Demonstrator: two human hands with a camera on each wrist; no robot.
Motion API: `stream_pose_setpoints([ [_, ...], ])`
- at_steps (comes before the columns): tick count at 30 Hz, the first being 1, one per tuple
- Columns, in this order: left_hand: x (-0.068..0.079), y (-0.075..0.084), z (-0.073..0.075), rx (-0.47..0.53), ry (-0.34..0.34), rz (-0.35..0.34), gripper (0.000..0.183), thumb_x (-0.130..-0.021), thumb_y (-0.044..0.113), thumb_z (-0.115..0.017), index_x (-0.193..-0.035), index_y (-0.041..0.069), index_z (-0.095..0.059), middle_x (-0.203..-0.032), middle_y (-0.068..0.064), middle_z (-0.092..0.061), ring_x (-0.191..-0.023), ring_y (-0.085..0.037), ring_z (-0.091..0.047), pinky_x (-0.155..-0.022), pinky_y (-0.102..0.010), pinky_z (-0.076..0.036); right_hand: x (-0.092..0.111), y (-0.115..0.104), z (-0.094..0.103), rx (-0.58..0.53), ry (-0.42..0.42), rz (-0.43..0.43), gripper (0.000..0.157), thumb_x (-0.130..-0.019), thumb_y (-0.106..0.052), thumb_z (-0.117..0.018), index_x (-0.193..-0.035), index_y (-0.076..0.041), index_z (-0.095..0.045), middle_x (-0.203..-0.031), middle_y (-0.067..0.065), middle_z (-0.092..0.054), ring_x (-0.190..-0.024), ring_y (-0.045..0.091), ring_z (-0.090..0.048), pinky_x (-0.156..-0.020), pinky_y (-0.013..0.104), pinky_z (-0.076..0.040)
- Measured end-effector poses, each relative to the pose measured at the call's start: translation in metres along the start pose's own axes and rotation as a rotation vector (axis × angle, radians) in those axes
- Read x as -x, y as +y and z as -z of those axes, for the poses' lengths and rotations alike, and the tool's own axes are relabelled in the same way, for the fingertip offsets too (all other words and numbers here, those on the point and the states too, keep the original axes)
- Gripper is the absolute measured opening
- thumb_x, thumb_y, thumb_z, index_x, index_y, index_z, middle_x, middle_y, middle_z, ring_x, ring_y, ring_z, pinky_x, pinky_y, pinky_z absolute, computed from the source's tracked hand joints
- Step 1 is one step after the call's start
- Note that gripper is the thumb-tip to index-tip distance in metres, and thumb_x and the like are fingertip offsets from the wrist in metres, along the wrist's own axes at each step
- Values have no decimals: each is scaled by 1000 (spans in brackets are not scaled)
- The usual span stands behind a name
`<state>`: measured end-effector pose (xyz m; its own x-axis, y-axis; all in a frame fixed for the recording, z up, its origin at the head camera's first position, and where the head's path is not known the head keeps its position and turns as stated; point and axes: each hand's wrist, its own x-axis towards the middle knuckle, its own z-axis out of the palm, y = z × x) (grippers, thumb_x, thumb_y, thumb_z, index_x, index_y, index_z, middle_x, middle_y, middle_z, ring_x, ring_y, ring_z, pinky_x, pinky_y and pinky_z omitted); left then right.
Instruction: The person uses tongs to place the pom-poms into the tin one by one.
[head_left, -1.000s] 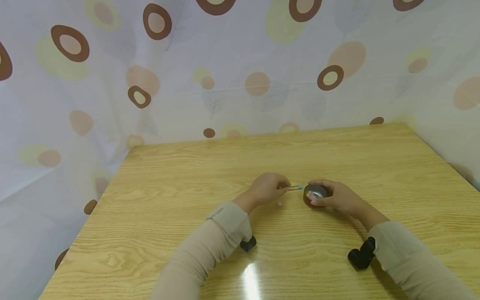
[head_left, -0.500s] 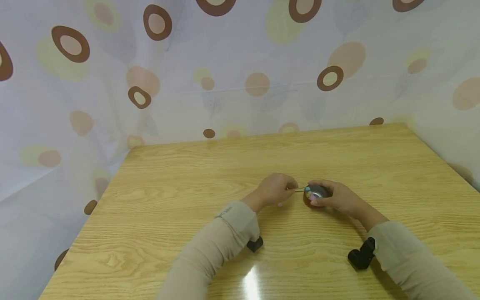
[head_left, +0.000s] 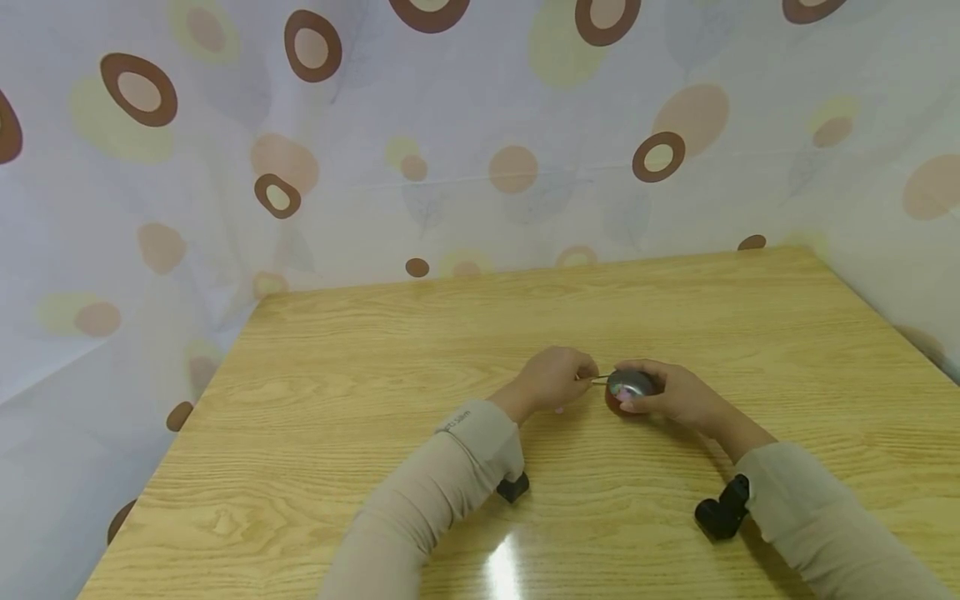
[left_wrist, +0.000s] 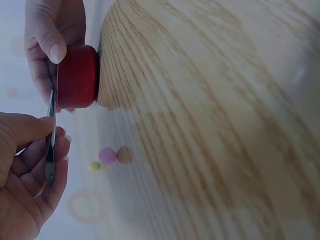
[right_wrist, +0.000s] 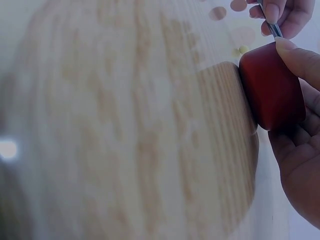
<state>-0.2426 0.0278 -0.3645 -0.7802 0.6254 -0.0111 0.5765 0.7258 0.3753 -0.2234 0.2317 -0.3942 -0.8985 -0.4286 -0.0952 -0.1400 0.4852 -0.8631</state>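
Observation:
My left hand (head_left: 553, 380) pinches metal tweezers (left_wrist: 51, 145) between thumb and fingers. The tweezers' tips reach the mouth of a small round bowl (left_wrist: 78, 77), red outside and silvery inside. Around the bowl's far right side curls my right hand (head_left: 681, 400), its thumb at the rim, keeping it on the table. Several small coloured balls (head_left: 622, 392) lie inside the bowl, pink and bluish-green among them. Whether the tips still pinch a ball cannot be made out. On the table below my left hand lies a small pink ball (left_wrist: 107, 156), with a yellow one (left_wrist: 94, 166) beside it.
The wood-grain table (head_left: 375, 358) spreads out around both hands. A white curtain (head_left: 465, 100) with brown and pale spots hangs behind it and along the sides. Black wrist devices (head_left: 722, 510) sit beneath both sleeve cuffs.
My left hand has moved right, bringing the tweezers and the blue ball at their tips from beside the bowl to its mouth. My right hand and the bowl stay put.

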Motion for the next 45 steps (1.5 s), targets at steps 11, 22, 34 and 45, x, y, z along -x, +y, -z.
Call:
stream_pose_setpoints([
  [11,7,-4,3,9,7,11,20,-85,14,-54,-103,10,-62,-100,0,-61,-84,-6,-57,-76,-16,-42,-1,1,-1,25,13,-9,67,-74,-29,-67,-127,-1,-39,-123,22,-42,-106,32,-42,-85,42,-35],
  [22,22,-17,3,13,18,31,18,-84,14,-56,-100,9,-63,-95,1,-62,-88,-9,-56,-75,-18,-43,-1,2,-1,-8,1,-6,67,-74,-27,-67,-128,-1,-37,-124,22,-40,-107,33,-41,-87,43,-34],
  [34,42,-30,4,36,34,40,17,-83,11,-56,-98,8,-63,-93,-1,-63,-86,-11,-57,-74,-20,-44,1,-1,0,8,-2,-5,67,-75,-28,-66,-128,0,-37,-124,23,-39,-106,34,-41,-85,42,-36],
  [45,51,-35,5,44,-10,40,18,-83,10,-56,-99,6,-63,-93,-3,-62,-87,-13,-57,-75,-20,-44,-1,1,-1,18,8,-14,67,-74,-30,-67,-128,-2,-38,-124,22,-39,-106,33,-41,-85,42,-36],
])
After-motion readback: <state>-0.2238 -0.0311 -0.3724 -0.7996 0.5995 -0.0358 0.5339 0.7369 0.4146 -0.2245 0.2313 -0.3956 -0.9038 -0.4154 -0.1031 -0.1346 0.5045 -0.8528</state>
